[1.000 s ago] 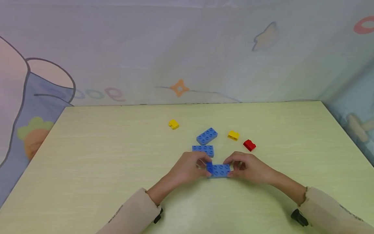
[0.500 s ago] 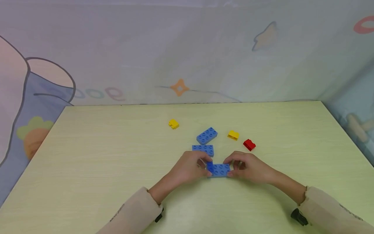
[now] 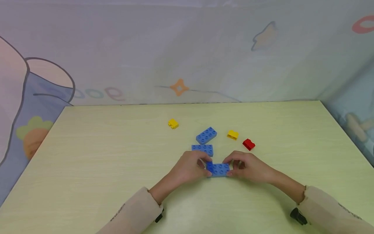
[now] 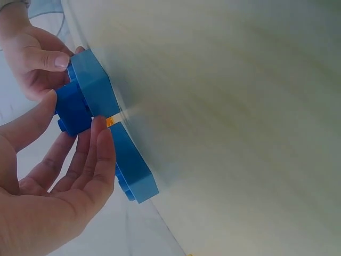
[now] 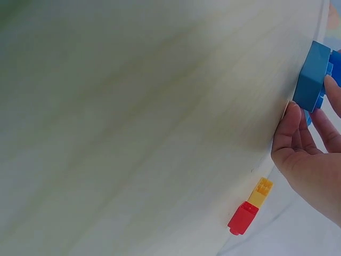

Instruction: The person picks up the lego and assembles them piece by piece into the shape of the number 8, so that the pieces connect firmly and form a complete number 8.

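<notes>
Fingers of the left hand [image 3: 190,167] are pinching one small dark blue block [image 3: 209,166] between thumb and fingertips, at the left end of the nearest light blue brick [image 3: 221,170]. Fingers of the right hand [image 3: 248,166] are gripping that brick's right end, the thumb pressing at the near corner and a finger at the far corner. Between the hands, six of its studs are showing; how firmly the dark piece is sitting on it, I cannot tell.

Seven pieces are showing in all: three light blue, one dark blue, two yellow and one red. On the pale table [image 3: 102,156], the middle light blue brick [image 3: 205,148] is lying just beyond the left hand, partly hidden by it. Right behind, the farthest light blue brick [image 3: 206,135] is lying aslant, showing eight studs. One yellow block [image 3: 173,123] is lying far and left; a second yellow block [image 3: 232,135] is lying right of the bricks, with one red block [image 3: 249,144] near it, farther right.

Both sleeves [image 3: 134,211] are bearing dark lettering too small to read. Faded letters are showing at left on the backdrop [image 3: 146,42], two resembling "o".
</notes>
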`<act>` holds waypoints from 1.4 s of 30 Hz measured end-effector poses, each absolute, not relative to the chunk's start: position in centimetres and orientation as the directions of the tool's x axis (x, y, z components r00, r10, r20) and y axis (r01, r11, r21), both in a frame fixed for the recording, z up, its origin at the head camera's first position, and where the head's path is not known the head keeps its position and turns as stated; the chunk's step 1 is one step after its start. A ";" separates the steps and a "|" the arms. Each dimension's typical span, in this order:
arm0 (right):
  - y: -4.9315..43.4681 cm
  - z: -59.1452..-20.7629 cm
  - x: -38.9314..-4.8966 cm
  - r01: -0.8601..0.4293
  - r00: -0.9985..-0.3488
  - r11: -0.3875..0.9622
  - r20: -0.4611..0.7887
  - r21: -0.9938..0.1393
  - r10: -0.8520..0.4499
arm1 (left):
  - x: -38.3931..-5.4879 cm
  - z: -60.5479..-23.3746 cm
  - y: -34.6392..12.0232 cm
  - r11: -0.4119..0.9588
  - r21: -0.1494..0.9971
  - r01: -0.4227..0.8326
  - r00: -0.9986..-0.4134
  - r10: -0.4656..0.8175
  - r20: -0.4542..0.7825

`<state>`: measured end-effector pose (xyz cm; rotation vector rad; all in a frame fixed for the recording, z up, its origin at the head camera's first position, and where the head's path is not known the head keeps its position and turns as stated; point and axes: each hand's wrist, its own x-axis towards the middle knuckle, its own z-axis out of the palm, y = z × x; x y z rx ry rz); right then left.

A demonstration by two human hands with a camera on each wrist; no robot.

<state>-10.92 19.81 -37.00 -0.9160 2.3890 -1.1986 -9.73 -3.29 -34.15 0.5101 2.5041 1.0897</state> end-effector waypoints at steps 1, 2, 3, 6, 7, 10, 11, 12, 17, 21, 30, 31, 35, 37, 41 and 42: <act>19.8 -37.0 -10.9 -0.405 -0.745 0.443 0.007 -0.800 -0.668 | -9.7 -34.1 -3.3 0.637 0.749 0.180 -0.870 0.459 -0.181; 19.8 -37.0 -10.9 -0.405 -0.745 0.445 0.006 -0.799 -0.667 | -9.7 -34.1 -3.3 0.637 0.750 0.179 -0.870 0.458 -0.181; 19.8 -36.9 -10.9 -0.405 -0.744 0.445 0.005 -0.798 -0.668 | -9.7 -34.1 -3.3 0.636 0.751 0.179 -0.871 0.458 -0.180; 19.8 -36.9 -10.9 -0.408 -0.744 0.447 0.005 -0.796 -0.669 | -9.7 -34.1 -3.3 0.628 0.757 0.180 -0.872 0.457 -0.172; 19.8 -36.9 -11.0 -0.408 -0.744 0.448 0.005 -0.795 -0.668 | -9.7 -34.1 -3.4 0.624 0.760 0.182 -0.873 0.458 -0.168; 19.8 -36.9 -11.0 -0.410 -0.745 0.450 0.006 -0.793 -0.667 | -9.7 -34.2 -3.4 0.613 0.767 0.190 -0.872 0.464 -0.155; 19.8 -36.8 -11.0 -0.410 -0.745 0.451 0.006 -0.793 -0.667 | -9.7 -34.2 -3.4 0.611 0.768 0.193 -0.872 0.466 -0.152; 19.8 -36.9 -11.0 -0.410 -0.746 0.452 0.006 -0.792 -0.666 | -9.7 -34.2 -3.4 0.611 0.768 0.195 -0.871 0.468 -0.150; 19.8 -36.9 -11.0 -0.408 -0.748 0.454 0.005 -0.792 -0.664 | -9.8 -34.3 -3.4 0.613 0.765 0.197 -0.868 0.472 -0.155; 19.8 -36.9 -11.0 -0.408 -0.747 0.453 0.005 -0.792 -0.664 | -9.7 -34.2 -3.4 0.613 0.767 0.191 -0.868 0.471 -0.160; 19.9 -36.9 -10.9 -0.424 -0.741 0.439 0.025 -0.792 -0.671 | -9.6 -34.1 -3.4 0.598 0.782 0.177 -0.875 0.460 -0.154; 19.9 -36.8 -10.9 -0.425 -0.742 0.439 0.026 -0.792 -0.670 | -9.6 -34.1 -3.4 0.601 0.780 0.175 -0.876 0.457 -0.156; 19.9 -36.7 -10.9 -0.387 -0.754 0.465 -0.017 -0.797 -0.657 | -9.6 -34.1 -3.5 0.611 0.775 0.161 -0.881 0.444 -0.167; 19.9 -36.5 -10.8 -0.367 -0.759 0.477 -0.039 -0.799 -0.650 | -9.6 -34.1 -3.5 0.612 0.776 0.150 -0.881 0.438 -0.176; 20.3 -36.1 -10.9 -0.356 -0.764 0.489 -0.053 -0.797 -0.643 | -9.6 -34.2 -3.5 0.609 0.780 0.146 -0.881 0.438 -0.177; 20.4 -35.9 -11.0 -0.356 -0.767 0.493 -0.054 -0.794 -0.640 | -9.6 -34.2 -3.5 0.608 0.780 0.147 -0.881 0.439 -0.176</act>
